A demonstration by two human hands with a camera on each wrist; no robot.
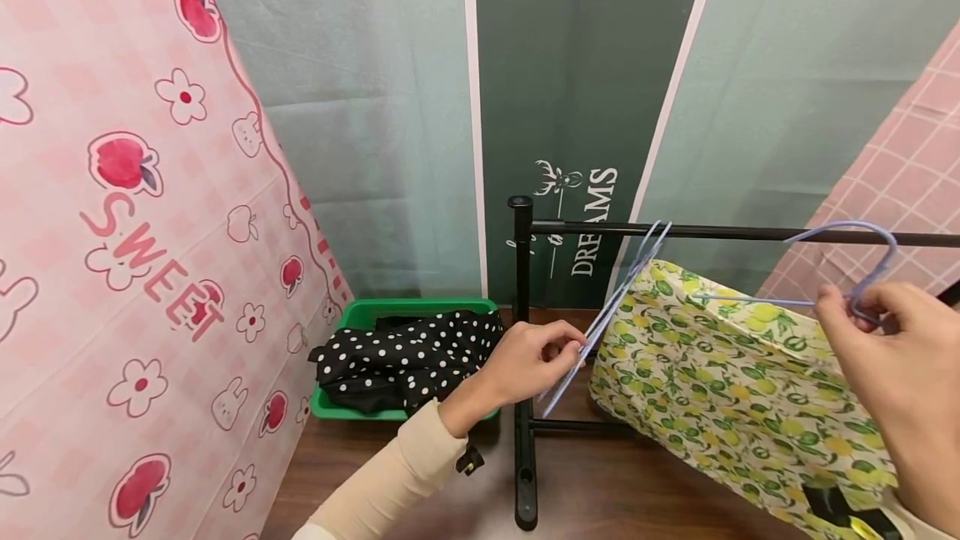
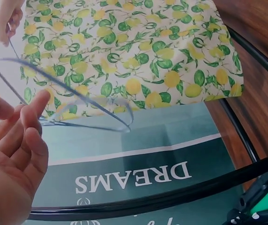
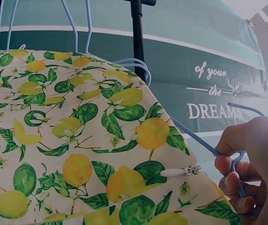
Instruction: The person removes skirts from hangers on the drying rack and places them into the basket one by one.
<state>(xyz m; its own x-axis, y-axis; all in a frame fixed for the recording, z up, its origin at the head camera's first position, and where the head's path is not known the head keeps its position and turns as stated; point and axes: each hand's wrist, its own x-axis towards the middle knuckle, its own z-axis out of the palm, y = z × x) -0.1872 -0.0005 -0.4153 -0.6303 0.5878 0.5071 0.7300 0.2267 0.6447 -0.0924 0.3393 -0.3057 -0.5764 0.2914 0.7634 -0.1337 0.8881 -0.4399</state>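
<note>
Bare hanger [image 1: 604, 312] of pale blue wire, slanting from its hook end at the black rail [image 1: 735, 232] down to the fingers of the left hand [image 1: 528, 361]. Pinched there between thumb and fingertips in the head view; in the left wrist view, index finger [image 2: 39, 105] laid along the wire, other fingers loosely bent behind it. Left forearm stretched forward and up, wrist level, palm turned inward. Below and left of those fingers, a green basket [image 1: 352, 312] with polka-dot cloth [image 1: 408, 348] heaped in it.

Better to hold that pinch light and steady, so the wire neither twists nor slides along the rail towards the lemon-print cover [image 1: 735, 373] just right of the fingers.

Further right, second hanger [image 1: 862, 248] threaded into the cover, its hook rising just above the fingers of the right hand [image 1: 892, 365]. Fingers [image 3: 232, 180] curled round the neck of the hook, thumb side closing on the wire. Right wrist raised, hand level with the rail; hook over the rail or only in front of it, cannot tell. Best to lift straight by the neck, with the cover's weight hanging evenly below the fingers and its zip pull [image 3: 178, 172] clear of the wire.
</note>
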